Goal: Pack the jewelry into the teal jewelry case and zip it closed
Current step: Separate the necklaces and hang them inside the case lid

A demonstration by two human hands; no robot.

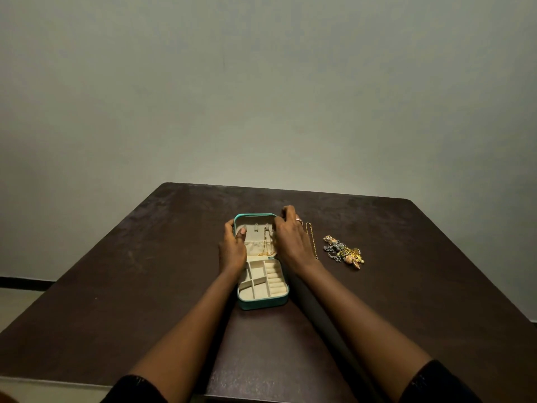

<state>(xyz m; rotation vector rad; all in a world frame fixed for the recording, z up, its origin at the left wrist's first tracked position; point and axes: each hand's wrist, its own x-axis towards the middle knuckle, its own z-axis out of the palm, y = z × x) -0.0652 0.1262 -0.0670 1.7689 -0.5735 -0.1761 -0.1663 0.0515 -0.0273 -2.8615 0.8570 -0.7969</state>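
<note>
The teal jewelry case [263, 304] lies open flat at the middle of the dark table, its cream lining up. A gold chain [266, 242] hangs on the lid's hooks into the gathered pocket. The near half has several bare compartments and ring rolls [260, 282]. My left hand [232, 247] grips the lid's left edge, thumb on the lining. My right hand [290, 237] rests on the lid's right edge, fingers curled over its far corner. A second gold chain [312, 241] lies just right of that hand. A pile of earrings and rings [344, 251] sits further right.
The dark brown table [145, 286] ends at a plain grey-green wall behind. Its right edge [476, 269] runs diagonally beyond the jewelry pile, and the near edge lies under my forearms. A strip of floor shows at the far left.
</note>
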